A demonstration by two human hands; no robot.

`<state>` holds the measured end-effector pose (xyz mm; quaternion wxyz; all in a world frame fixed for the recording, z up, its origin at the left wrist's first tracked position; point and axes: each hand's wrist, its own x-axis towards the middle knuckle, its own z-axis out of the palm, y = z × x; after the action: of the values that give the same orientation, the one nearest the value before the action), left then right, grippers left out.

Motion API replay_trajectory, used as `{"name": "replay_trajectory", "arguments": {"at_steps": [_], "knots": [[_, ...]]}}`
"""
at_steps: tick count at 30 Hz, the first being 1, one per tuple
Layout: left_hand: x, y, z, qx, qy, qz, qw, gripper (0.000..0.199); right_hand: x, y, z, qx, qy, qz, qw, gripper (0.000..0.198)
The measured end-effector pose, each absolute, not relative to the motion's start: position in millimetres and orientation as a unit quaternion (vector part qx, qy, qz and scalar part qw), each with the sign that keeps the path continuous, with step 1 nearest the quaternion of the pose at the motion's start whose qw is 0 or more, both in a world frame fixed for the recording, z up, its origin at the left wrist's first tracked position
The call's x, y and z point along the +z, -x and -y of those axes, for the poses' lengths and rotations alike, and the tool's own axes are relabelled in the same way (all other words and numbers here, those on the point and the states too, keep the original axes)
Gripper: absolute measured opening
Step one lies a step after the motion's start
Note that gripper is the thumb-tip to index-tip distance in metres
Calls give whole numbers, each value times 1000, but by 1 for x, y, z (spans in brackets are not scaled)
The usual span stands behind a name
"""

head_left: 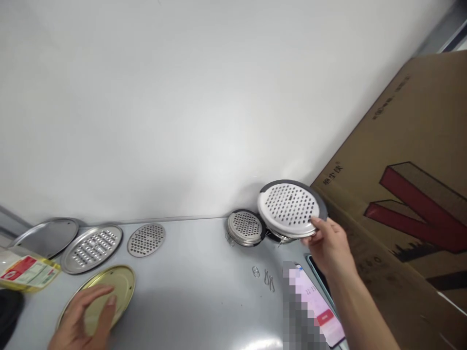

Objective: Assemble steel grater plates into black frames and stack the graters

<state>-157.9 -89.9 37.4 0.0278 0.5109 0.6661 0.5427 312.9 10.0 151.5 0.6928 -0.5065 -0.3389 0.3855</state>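
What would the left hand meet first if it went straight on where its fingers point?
Most likely the gold-coloured disc, which shows behind the left hand and just past its fingers. Depth is unclear; they may already touch.

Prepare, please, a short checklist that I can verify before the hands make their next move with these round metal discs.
1. Right hand grips the large perforated disc at its edge: ok.
2. Large perforated disc lifted free of the pieces beneath it: cannot tell.
3. Left hand in contact with the gold-coloured disc: cannot tell; it is over it in this view.
4. Wire rings lying apart from both hands: ok.
5. Phone well away from the right forearm: not ok; it appears close beside it.
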Motion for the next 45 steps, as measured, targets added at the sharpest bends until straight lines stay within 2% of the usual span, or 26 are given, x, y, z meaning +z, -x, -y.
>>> {"name": "replay_trajectory", "arguments": {"at_steps": [4,7,9,12,15,18,23,29,32,40,45], "knots": [[54,108,87,507,-549,-631,209,33,127,-262,17,495,473,386,619,28],[68,65,84,487,-528,-581,383,47,99,-224,38,580,423,417,558,30],[71,43,80,458,-514,-558,463,54,79,-204,52,626,385,439,516,29],[66,30,75,455,-479,-554,506,53,54,-188,68,661,366,431,494,36],[56,37,72,458,-458,-540,537,56,40,-187,78,680,369,419,476,54],[50,51,73,411,-479,-519,576,57,36,-187,83,674,422,384,468,55],[53,60,70,352,-504,-537,577,53,33,-178,79,605,513,381,474,36],[50,51,67,294,-555,-557,543,48,28,-169,74,622,467,437,451,31],[45,45,66,309,-574,-552,520,34,25,-163,77,595,471,462,459,27],[29,43,62,374,-549,-581,471,26,21,-160,76,540,505,485,467,33],[19,52,63,392,-496,-595,496,33,19,-164,76,502,540,488,468,36]]}}
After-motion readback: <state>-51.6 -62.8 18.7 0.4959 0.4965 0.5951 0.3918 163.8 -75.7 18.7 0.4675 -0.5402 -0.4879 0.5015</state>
